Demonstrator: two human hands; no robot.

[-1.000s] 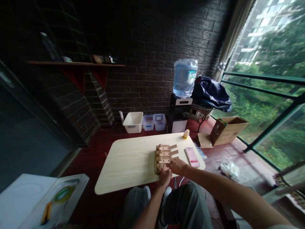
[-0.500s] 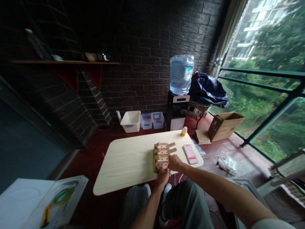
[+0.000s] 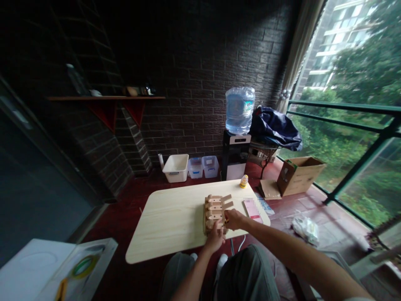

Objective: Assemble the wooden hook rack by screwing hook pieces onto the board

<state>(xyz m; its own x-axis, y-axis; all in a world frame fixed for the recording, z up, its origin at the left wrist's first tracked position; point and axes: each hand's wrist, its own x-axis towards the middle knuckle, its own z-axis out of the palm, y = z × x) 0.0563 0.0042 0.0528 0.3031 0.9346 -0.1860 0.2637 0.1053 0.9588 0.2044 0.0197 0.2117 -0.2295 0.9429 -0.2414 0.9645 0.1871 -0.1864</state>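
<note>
A light wooden block assembly (image 3: 214, 212) with several rounded pieces and dark holes sits on the pale table (image 3: 175, 213). Two flat wooden strips stick out from its right side. My left hand (image 3: 215, 237) touches its near end, fingers bent against the wood. At its right near corner my right hand (image 3: 233, 219) is closed around a small yellow and dark item, too small to name. A pink booklet or box (image 3: 253, 210) lies to the right of my right hand.
A yellow-based bottle (image 3: 244, 181) stands at the table's far right corner. Behind the table are a white bin (image 3: 176, 168), two clear bins and a water dispenser (image 3: 236, 154). A cardboard box (image 3: 299, 177) is at the right, and an open white case (image 3: 72, 267) at the lower left.
The camera view has shifted, so the scene sits lower. My hands have moved slightly apart, and a small yellow and dark item now shows in my right hand.
</note>
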